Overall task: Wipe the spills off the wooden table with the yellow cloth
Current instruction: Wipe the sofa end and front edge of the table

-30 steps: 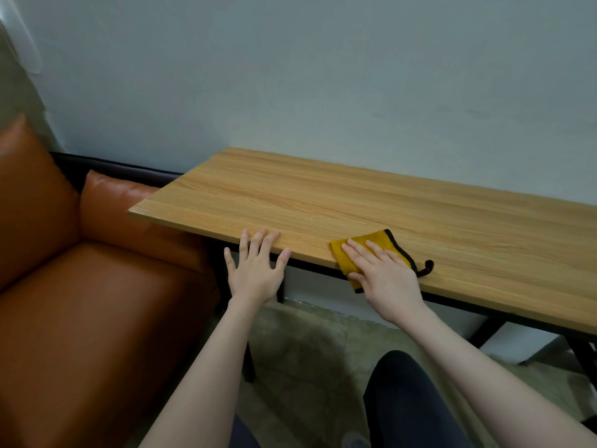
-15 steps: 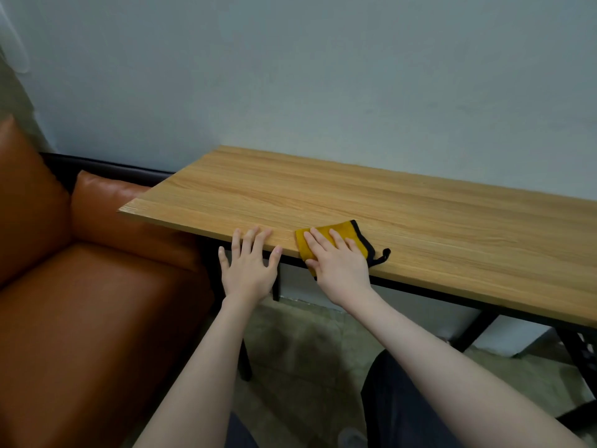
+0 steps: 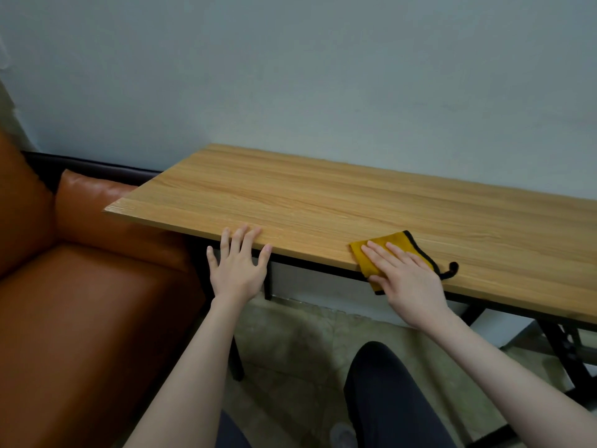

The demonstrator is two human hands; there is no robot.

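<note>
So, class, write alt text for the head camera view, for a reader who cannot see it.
A person's right hand presses a folded yellow cloth flat on the near edge of a wooden table. The left hand rests open on that edge, beside an orange sofa.

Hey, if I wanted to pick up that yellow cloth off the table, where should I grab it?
Probably the near part of the yellow cloth, which hangs over the wooden table's front edge. Come from the front, thumb under, fingers on top. It lies flat under the right hand, so the overhang is the only part with room beneath. The black loop at its right also offers a pinch.
</note>
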